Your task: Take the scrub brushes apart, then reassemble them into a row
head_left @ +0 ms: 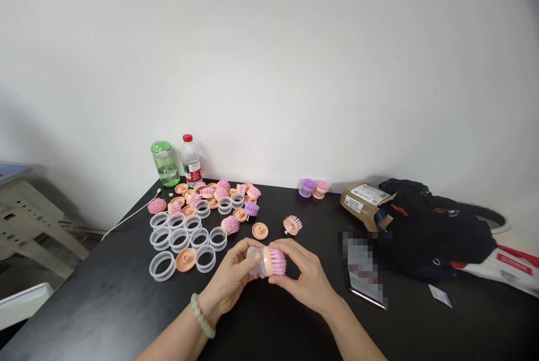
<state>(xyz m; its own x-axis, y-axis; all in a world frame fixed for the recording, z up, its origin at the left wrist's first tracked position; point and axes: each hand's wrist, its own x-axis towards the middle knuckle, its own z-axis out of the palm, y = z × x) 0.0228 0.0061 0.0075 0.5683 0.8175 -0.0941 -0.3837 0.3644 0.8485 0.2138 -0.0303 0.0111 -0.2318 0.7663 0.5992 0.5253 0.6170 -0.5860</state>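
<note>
On the table (122, 305), rings (164, 278) lie at the left, mostly before brush heads (230, 225), with a container (169, 173) and a bottle (191, 170) behind, near the wall (269, 69). 2 brushes (306, 188) sit farther right; beyond them, a carton (362, 208) lies beside a bag (433, 232), behind a device (364, 271).

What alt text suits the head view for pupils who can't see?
A person's left hand and right hand hold a pink-bristled brush with a translucent body over a black table. Translucent rings, peach discs and brush heads lie to the left; a brown package sits right.
</note>
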